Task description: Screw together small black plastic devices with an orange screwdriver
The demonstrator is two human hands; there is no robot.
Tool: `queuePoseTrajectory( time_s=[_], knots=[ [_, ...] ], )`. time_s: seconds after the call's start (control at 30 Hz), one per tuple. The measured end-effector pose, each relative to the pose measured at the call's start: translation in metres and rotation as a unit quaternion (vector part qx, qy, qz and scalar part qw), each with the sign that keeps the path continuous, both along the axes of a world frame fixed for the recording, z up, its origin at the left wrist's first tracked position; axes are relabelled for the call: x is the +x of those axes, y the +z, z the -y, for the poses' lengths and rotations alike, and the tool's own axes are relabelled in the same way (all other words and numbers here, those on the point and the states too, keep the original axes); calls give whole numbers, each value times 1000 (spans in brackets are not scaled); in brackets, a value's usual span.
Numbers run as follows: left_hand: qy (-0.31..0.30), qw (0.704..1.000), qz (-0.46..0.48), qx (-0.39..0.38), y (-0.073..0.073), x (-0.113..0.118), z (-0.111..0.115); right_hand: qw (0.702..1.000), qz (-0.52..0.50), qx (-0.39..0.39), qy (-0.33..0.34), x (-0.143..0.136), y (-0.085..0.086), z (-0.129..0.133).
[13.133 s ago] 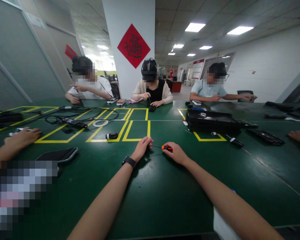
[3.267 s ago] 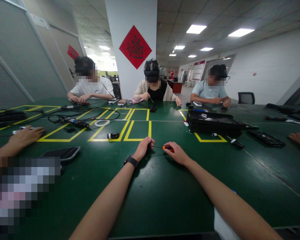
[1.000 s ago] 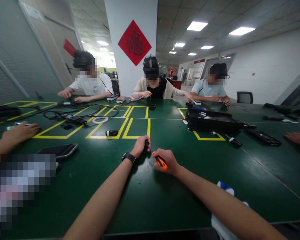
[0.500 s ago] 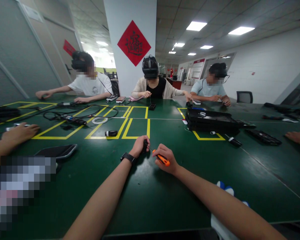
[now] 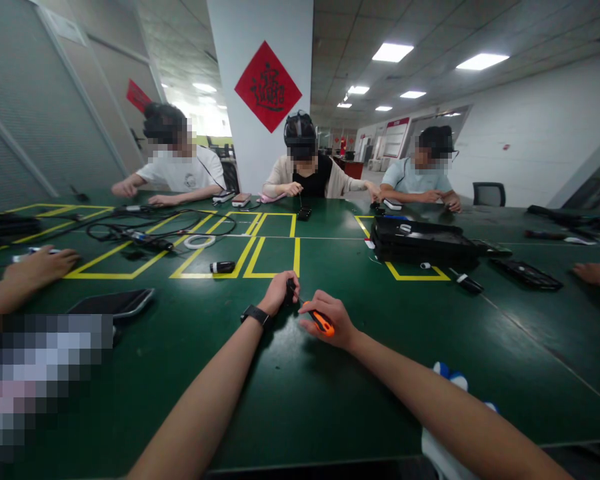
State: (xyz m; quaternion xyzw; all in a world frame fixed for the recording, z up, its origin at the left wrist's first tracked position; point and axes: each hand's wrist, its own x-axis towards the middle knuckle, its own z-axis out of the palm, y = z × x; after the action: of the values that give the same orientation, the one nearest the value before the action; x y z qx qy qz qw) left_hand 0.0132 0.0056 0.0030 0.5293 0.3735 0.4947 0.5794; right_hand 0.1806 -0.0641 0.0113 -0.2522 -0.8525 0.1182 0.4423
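My left hand (image 5: 279,292), with a black watch (image 5: 255,316) on its wrist, is closed around a small black part (image 5: 291,289) just above the table. Its exact kind is hidden by the fingers. To the right, my right hand (image 5: 333,321) grips an orange-and-black screwdriver (image 5: 323,323) by the handle. The thin shaft points left, toward the black part, and its tip seems to meet it, though the contact is too small to make out. Beyond my left hand lies a black cylinder with a white band (image 5: 223,267).
Yellow tape (image 5: 297,257) marks the green table (image 5: 360,407). Black cables (image 5: 145,230) lie at left, a black case (image 5: 420,240) at right. Several people with headsets sit opposite; neighbours' hands rest at both sides. A dark tablet-like object (image 5: 113,303) lies at left.
The screwdriver and my right hand have shifted slightly left, and the right fingers look looser around the handle. My left hand stays in place. The person at far left has drawn a hand back.
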Motion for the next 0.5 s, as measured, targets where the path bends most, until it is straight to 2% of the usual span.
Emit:
queuePoseTrajectory(
  time_s=[0.2, 0.5],
  knots=[
    [7, 1000, 12, -10, -1, 0, 0, 991, -87, -73, -64, -1, -1, 0],
    [11, 1000, 16, -13, 0, 1, 1, 989, -108, -86, -53, 0, -2, 1]
  ],
)
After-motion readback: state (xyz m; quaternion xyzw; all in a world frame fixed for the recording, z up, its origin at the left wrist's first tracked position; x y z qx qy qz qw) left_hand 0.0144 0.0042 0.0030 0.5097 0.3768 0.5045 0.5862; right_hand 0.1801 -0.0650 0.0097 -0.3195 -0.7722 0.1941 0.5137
